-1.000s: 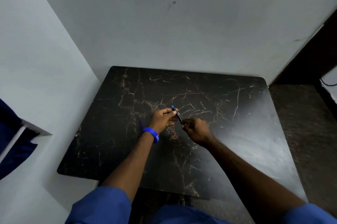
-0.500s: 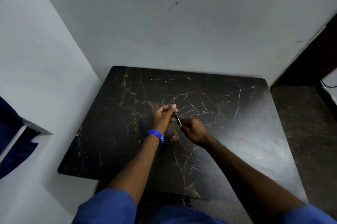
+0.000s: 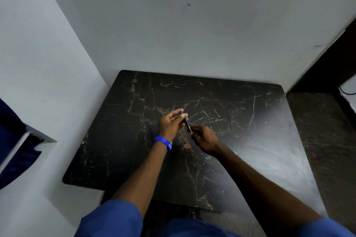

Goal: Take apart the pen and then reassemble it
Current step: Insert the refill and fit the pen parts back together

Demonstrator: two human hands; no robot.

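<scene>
A slim dark pen (image 3: 186, 123) with a blue end is held above the middle of the black marble table (image 3: 250, 140). My left hand (image 3: 171, 124), with a blue wristband, pinches the pen's upper blue end between thumb and fingers. My right hand (image 3: 204, 137) grips the pen's lower end with closed fingertips. The pen slants from upper left to lower right between the two hands. A thin blue part (image 3: 150, 130) lies on the table just left of my left wrist; it is too dim to identify.
White walls close in the table at the back and on the left. A dark floor strip (image 3: 317, 130) runs along the right edge. A blue cloth (image 3: 13, 140) hangs at the far left.
Both hands stay on the pen in almost the same place. My right hand has shifted slightly toward the left hand, so less of the pen shows between them.
</scene>
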